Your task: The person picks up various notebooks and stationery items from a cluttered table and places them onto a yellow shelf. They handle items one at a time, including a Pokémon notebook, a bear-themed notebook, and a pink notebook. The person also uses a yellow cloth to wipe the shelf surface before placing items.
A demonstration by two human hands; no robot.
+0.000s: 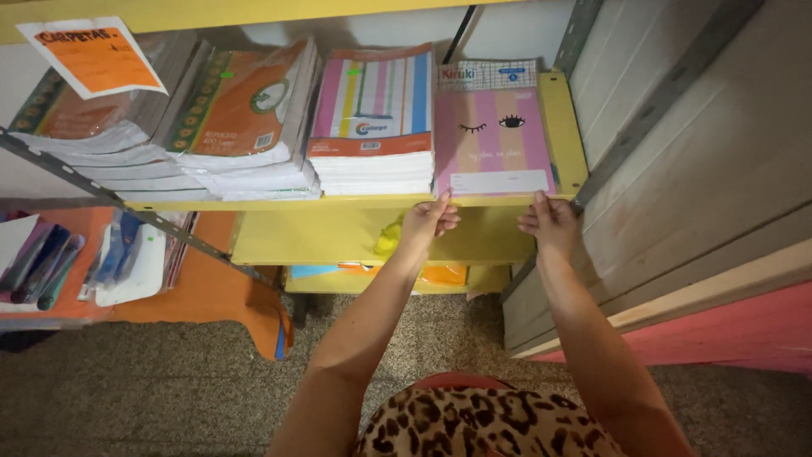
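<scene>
Pink notebook: the pink striped notebook [495,135] with a drawn pair of eyes lies flat at the right end of the yellow shelf [565,127], its near edge level with the shelf's front lip.
Left hand: the left hand [429,219] pinches the notebook's near left corner, thumb on top, fingers curled under the edge.
Right hand: the right hand [550,222] grips the near right corner the same way, fingers partly closed.
Neighbour: a stack of striped notebooks [374,123] sits just beside it on the left, touching or nearly so.
Further left: packs of orange-covered paper [241,118] lean in piles; an orange paper sign [93,55] hangs above them.
Below: a lower yellow shelf [338,237] holds something yellow, partly hidden.
Right: a grey wooden board wall [694,152].
Near: a speckled floor [152,389].
</scene>
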